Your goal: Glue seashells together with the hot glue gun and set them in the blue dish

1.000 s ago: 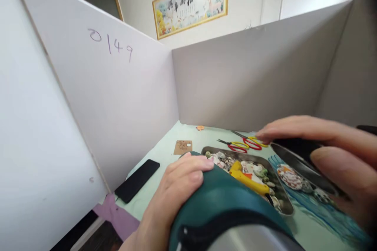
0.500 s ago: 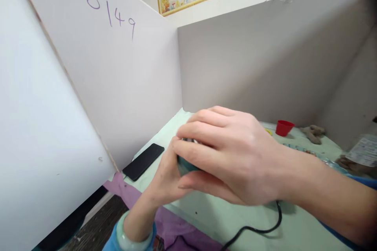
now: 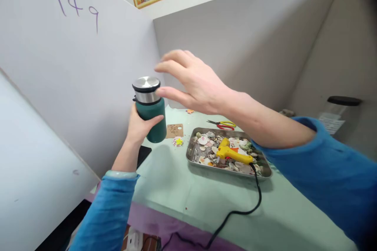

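Observation:
A dark green thermos bottle [image 3: 156, 127] with a shiny steel lid [image 3: 146, 82] is held upright above the table's left side. My left hand [image 3: 138, 125] wraps around its body, thumb across the front. Just right of the lid is my right hand [image 3: 194, 80], fingers apart and nothing in them. Its thumb tip overlaps the lid's edge; whether it touches, I cannot tell. The lid sits on the bottle.
A metal tray [image 3: 206, 168] of shells carries a yellow glue gun [image 3: 232, 155], its black cord [image 3: 235, 212] trailing off the front edge. Scissors [image 3: 224, 124] lie behind it. A black phone [image 3: 143, 155] lies left, near a brown card [image 3: 174, 130]. A lidded clear container [image 3: 335, 115] stands right.
Both hands were closed together around the bottle. Now my right hand has come away with its fingers spread, and my left hand holds the bottle higher and further left. The view has shifted.

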Tool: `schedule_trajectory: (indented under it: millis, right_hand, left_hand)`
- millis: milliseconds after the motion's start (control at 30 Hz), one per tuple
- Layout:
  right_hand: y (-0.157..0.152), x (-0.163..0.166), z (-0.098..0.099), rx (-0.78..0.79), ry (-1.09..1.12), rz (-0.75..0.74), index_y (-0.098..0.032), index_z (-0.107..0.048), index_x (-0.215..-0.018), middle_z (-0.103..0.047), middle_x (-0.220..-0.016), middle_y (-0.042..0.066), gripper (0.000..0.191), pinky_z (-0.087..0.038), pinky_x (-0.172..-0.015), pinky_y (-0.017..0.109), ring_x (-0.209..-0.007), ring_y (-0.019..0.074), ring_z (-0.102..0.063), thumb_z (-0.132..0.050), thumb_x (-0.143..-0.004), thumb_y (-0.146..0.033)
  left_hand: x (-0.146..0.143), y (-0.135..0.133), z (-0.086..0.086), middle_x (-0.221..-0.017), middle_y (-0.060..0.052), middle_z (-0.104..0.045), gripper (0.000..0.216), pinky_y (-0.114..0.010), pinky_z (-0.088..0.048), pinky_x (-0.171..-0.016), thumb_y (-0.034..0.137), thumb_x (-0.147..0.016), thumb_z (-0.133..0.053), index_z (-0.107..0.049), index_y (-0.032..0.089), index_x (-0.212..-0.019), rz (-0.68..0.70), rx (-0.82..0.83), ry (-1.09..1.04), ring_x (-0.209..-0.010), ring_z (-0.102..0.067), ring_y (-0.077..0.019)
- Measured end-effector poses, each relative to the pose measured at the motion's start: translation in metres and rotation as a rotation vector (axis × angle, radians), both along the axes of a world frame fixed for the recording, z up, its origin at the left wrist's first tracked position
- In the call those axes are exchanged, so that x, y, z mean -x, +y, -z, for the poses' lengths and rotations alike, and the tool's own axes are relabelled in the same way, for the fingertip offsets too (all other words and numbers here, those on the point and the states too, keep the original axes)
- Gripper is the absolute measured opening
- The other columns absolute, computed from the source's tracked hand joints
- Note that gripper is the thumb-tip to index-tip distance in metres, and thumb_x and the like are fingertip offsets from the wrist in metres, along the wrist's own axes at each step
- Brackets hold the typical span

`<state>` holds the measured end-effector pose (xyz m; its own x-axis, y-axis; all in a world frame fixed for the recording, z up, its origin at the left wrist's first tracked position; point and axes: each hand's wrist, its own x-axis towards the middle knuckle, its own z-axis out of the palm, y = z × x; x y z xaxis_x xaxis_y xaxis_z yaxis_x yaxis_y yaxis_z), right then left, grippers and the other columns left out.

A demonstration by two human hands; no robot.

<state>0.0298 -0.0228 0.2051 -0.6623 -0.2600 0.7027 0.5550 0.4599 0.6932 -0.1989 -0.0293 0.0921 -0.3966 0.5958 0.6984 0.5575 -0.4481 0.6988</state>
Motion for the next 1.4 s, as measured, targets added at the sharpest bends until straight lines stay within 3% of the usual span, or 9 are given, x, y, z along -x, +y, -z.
schedule_trajectory:
  millis: [67,167,400,633,733,833,1033,1267,1400]
  right_hand:
    - [0.008,-0.022,0.017,0.229,0.005,-0.061,-0.008,-0.067,-0.101,-0.063,-0.110,0.010,0.053,-0.050,-0.076,0.032,-0.100,0.0181,-0.064,-0.028,-0.097,-0.044]
    - [0.021,-0.058,0.051,0.550,-0.010,-0.134,-0.015,-0.065,-0.106,-0.065,-0.110,0.012,0.032,-0.051,-0.078,0.034,-0.097,0.0214,-0.062,-0.049,-0.093,-0.040]
    - [0.039,-0.134,0.129,1.039,0.091,0.001,-0.020,-0.069,-0.089,-0.070,-0.088,0.007,0.026,-0.045,-0.069,0.028,-0.080,0.0188,-0.062,-0.046,-0.093,-0.031]
    - [0.041,-0.158,0.172,1.311,0.146,0.118,-0.021,-0.071,-0.090,-0.073,-0.087,0.004,0.028,-0.042,-0.067,0.027,-0.076,0.0187,-0.063,-0.047,-0.091,-0.036]
    - [0.039,-0.155,0.181,1.427,0.093,0.180,-0.023,-0.072,-0.088,-0.073,-0.085,0.003,0.030,-0.040,-0.064,0.026,-0.076,0.0186,-0.063,-0.047,-0.091,-0.040]
    - [0.034,-0.144,0.183,1.505,0.066,0.287,-0.023,-0.071,-0.088,-0.072,-0.084,0.005,0.035,-0.038,-0.063,0.026,-0.076,0.0207,-0.064,-0.049,-0.087,-0.049]
    - [0.027,-0.129,0.187,1.583,0.044,0.465,-0.022,-0.065,-0.110,-0.071,-0.095,0.010,0.042,-0.040,-0.066,0.030,-0.087,0.0294,-0.064,-0.066,-0.072,-0.040]
    - [0.036,-0.151,0.189,1.978,0.699,-0.301,-0.019,-0.052,-0.125,-0.062,-0.073,0.001,0.050,-0.044,-0.056,0.027,-0.056,0.0143,-0.054,-0.060,-0.080,-0.041]
    - [0.034,-0.151,0.190,2.002,0.976,-0.577,-0.017,-0.059,-0.108,-0.045,-0.051,-0.008,0.048,-0.040,-0.048,0.025,-0.045,0.0094,-0.040,-0.073,-0.069,-0.043]
  left_hand:
    - [0.019,0.023,0.010,-0.118,-0.009,-0.059,0.075,-0.050,-0.045,-0.098,0.024,-0.057,-0.082,-0.044,0.022,-0.121,-0.051,-0.002,-0.031,-0.111,-0.057,-0.0285]
    - [0.041,0.052,0.028,-0.121,-0.013,-0.057,0.082,-0.050,-0.044,-0.099,0.028,-0.054,-0.084,-0.041,0.020,-0.124,-0.211,0.021,-0.093,-0.113,-0.056,-0.0292]
    - [0.049,0.082,0.062,-0.132,-0.019,-0.050,0.100,-0.046,-0.040,-0.103,0.041,-0.055,-0.083,-0.032,0.015,-0.136,-0.530,0.181,-0.094,-0.123,-0.049,-0.0328]
    - [0.032,0.069,0.055,-0.140,-0.029,-0.035,0.107,-0.054,-0.027,-0.109,0.043,-0.056,-0.081,-0.026,0.005,-0.139,-0.604,0.209,-0.030,-0.136,-0.028,-0.0392]
    - [0.008,0.056,0.052,-0.141,-0.027,-0.033,0.092,-0.053,-0.020,-0.112,0.044,-0.066,-0.074,-0.030,0.004,-0.137,-0.703,-0.011,0.072,-0.136,-0.025,-0.0372]
    - [-0.033,0.049,0.052,-0.131,-0.019,-0.049,0.058,-0.046,-0.029,-0.109,0.035,-0.079,-0.062,-0.045,0.010,-0.128,-0.522,-0.181,0.317,-0.129,-0.040,-0.0294]
    - [-0.107,0.058,0.060,-0.104,-0.008,-0.069,0.019,-0.035,-0.045,-0.094,0.024,-0.084,-0.054,-0.065,0.018,-0.098,0.067,0.086,0.589,-0.103,-0.061,-0.0210]
    - [-0.117,0.070,0.064,-0.099,-0.007,-0.073,0.023,-0.029,-0.045,-0.090,0.017,-0.083,-0.052,-0.071,0.018,-0.094,0.117,0.440,0.692,-0.095,-0.065,-0.0198]
    - [-0.124,0.078,0.058,-0.097,-0.007,-0.074,0.025,-0.028,-0.045,-0.083,0.018,-0.082,-0.052,-0.074,0.021,-0.092,0.134,0.590,0.846,-0.092,-0.066,-0.0211]
